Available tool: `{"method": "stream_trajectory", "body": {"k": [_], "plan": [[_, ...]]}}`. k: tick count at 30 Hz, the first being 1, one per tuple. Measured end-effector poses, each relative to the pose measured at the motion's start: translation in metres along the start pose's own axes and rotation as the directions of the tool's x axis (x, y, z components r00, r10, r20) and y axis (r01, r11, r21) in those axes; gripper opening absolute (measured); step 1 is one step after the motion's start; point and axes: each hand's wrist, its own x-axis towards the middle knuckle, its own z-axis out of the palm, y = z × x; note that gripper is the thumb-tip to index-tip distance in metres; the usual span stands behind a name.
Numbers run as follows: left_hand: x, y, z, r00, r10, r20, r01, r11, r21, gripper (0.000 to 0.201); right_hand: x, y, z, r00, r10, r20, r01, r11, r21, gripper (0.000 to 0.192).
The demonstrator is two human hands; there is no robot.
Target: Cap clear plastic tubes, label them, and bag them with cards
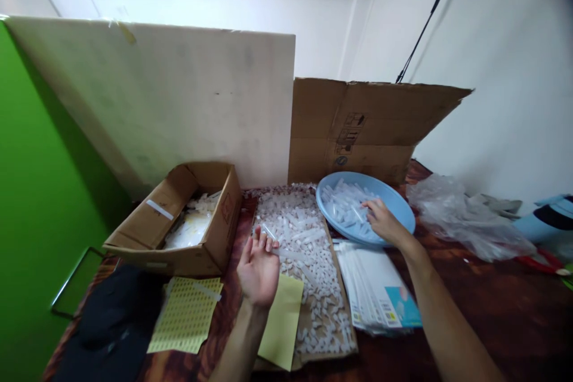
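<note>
My left hand (259,271) is palm up with curled fingers over the cardboard sheet (308,322). A clear plastic tube (268,233) shows at its fingertips. Small white plastic pieces (322,286) cover much of the sheet, with several clear tubes lying among them. My right hand (382,222) reaches into the light blue basin (400,206), fingers bent together at the pile of clear plastic tubes (347,200). Whatever its fingertips pinch is too small to make out. Beside my left wrist lies a yellow sheet (284,322).
At the left stands an open cardboard box (226,215) holding white items. A yellow label sheet (188,316) and a black cloth-like item (111,322) lie before it. Flat white packages (371,286) sit below the basin. Right of it are clear plastic bags (465,215) and a blue object (546,218).
</note>
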Motion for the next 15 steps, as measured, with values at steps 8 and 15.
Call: {"method": "stream_trajectory", "body": {"k": [8,15], "plan": [[-0.009,-0.025,0.006,0.996,-0.084,0.007,0.084,0.996,0.012,0.024,-0.108,-0.148,0.074,0.987,-0.158,-0.040,0.150,0.785,0.601,0.020],[-0.019,-0.024,0.007,0.990,-0.103,0.097,0.068,0.949,0.308,0.019,-0.099,-0.152,0.121,0.979,0.107,0.172,-0.196,0.282,0.939,0.029]]}}
